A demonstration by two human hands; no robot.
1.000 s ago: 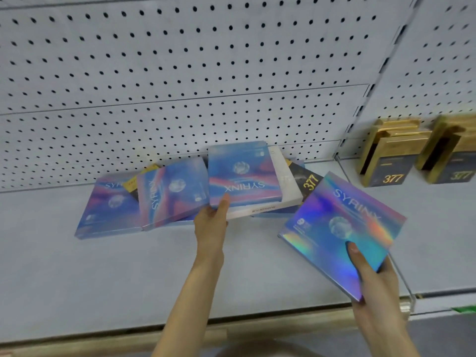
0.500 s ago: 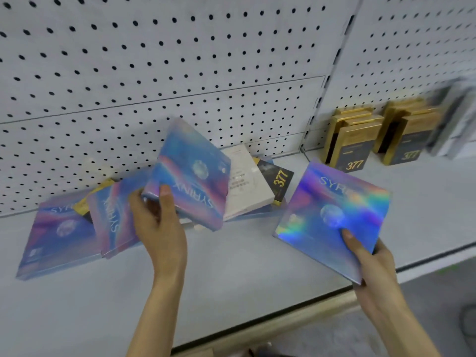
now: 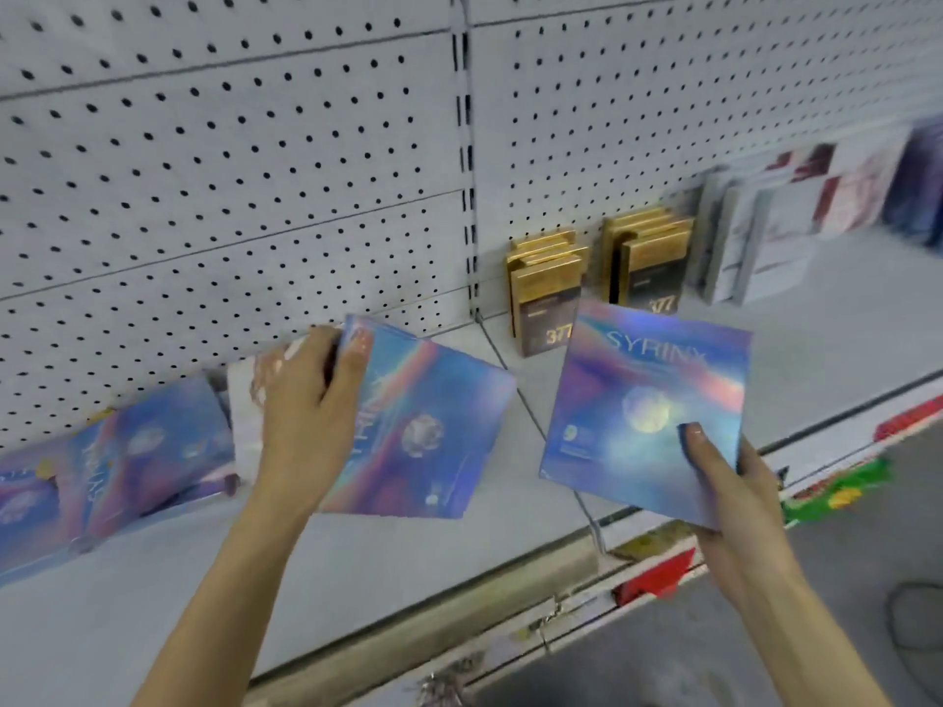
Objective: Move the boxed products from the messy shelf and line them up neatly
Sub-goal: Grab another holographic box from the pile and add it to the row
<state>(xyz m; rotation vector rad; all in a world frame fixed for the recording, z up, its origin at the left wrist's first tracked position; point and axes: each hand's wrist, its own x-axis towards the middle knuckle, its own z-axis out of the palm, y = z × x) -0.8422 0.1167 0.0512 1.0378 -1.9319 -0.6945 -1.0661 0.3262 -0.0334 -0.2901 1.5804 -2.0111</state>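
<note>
My left hand (image 3: 306, 405) grips a flat holographic blue SYRINX box (image 3: 423, 431) by its upper left corner and holds it tilted above the shelf (image 3: 357, 568). My right hand (image 3: 724, 482) holds a second SYRINX box (image 3: 643, 400) by its lower right corner, thumb on its face, over the divider between the two shelf bays. More SYRINX boxes (image 3: 138, 451) lie overlapping in a heap at the left, with a white box (image 3: 242, 400) partly hidden behind my left hand.
Gold and black "377" boxes (image 3: 548, 293) stand upright in two rows on the right bay, with white and pink boxes (image 3: 765, 232) further right. A white pegboard wall (image 3: 229, 170) backs the shelf. A thin wire divider (image 3: 515, 395) splits the bays.
My left hand has lifted its SYRINX box off the heap and carried it to the right. The view has swung right; the right hand's box now sits over the divider.
</note>
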